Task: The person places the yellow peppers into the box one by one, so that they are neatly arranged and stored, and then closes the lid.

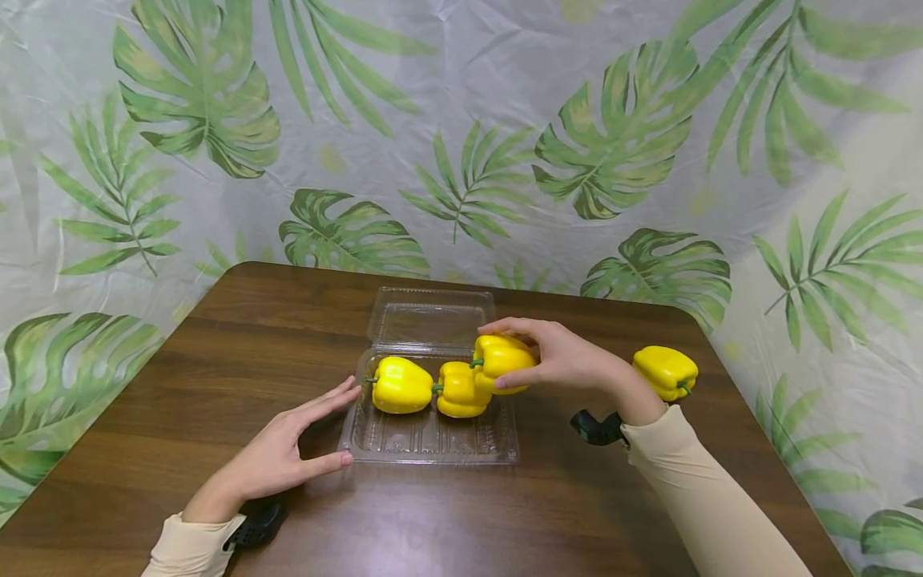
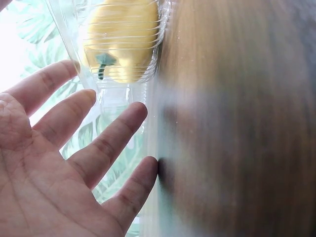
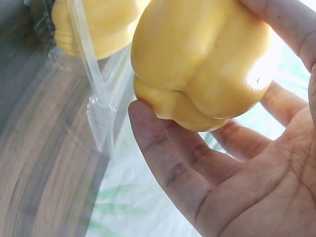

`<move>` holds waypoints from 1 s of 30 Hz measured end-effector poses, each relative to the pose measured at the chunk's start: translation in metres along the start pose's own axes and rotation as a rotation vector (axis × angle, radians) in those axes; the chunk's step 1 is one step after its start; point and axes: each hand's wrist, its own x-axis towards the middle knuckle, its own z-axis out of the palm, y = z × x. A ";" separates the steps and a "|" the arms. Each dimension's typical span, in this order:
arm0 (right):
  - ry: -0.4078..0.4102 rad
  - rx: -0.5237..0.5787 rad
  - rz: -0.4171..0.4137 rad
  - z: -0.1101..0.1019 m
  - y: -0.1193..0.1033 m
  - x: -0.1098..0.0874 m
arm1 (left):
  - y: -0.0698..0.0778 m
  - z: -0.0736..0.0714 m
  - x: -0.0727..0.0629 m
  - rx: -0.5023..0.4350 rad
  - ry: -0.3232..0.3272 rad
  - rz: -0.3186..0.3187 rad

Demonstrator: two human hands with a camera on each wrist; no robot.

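My right hand (image 1: 555, 353) grips a yellow bell pepper (image 1: 497, 357) between thumb and fingers, over the right side of a clear plastic clamshell box (image 1: 433, 449). In the right wrist view the gripped pepper (image 3: 197, 59) fills the space between the fingers, with the box's rim beside it. Two more yellow bell peppers lie in the box: one at the left (image 1: 402, 386), one in the middle (image 1: 461, 393), partly overlapped by the gripped one. At the box's left edge my left hand (image 1: 288, 449) is spread, fingers straight, fingertips right at the rim.
Another yellow bell pepper (image 1: 665, 372) lies on the brown wooden table (image 1: 252, 344), right of my right forearm. The box's lid (image 1: 433, 316) is folded back toward the table's far edge. Behind the table hangs a leaf-patterned cloth (image 1: 490, 80).
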 end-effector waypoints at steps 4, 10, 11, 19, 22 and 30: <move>-0.016 0.002 -0.021 0.005 -0.004 0.001 | 0.000 0.000 0.000 0.001 -0.001 -0.001; -0.042 0.021 -0.045 0.012 -0.008 0.004 | 0.001 0.000 0.000 0.009 0.000 0.000; -0.045 0.022 -0.049 0.014 -0.009 0.005 | 0.001 0.000 0.000 0.011 0.000 0.000; -0.062 0.019 -0.050 0.023 -0.016 0.008 | 0.001 0.000 0.001 0.018 -0.003 -0.001; -0.068 0.007 -0.061 0.026 -0.018 0.009 | 0.000 0.000 0.001 0.019 -0.001 0.002; -0.101 0.001 -0.114 0.032 -0.024 0.013 | 0.002 0.000 0.001 0.028 0.001 0.007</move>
